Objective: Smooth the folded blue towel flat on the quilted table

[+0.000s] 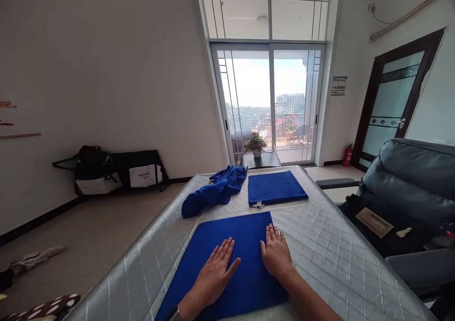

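Observation:
A blue cloth [245, 245] lies flat on the quilted mattress [320, 235] right in front of me. My left hand [216, 271] rests palm down on its middle, fingers stretched out and thumb apart. On the cloth's right edge lies my right hand [276, 252], also flat with fingers extended. Neither hand grips anything. Beyond them, a second blue cloth [275, 187] is folded into a neat rectangle with a small white tag [259, 204] at its near edge. To its left sits a crumpled blue cloth [218, 190] in a loose heap.
A dark grey armchair [419, 178] stands close on the right, holding a black bag [366, 226]. Past the mattress, a potted plant [256, 143] stands on a small table before sliding glass doors. Black and white bags [144, 175] lean against the left wall.

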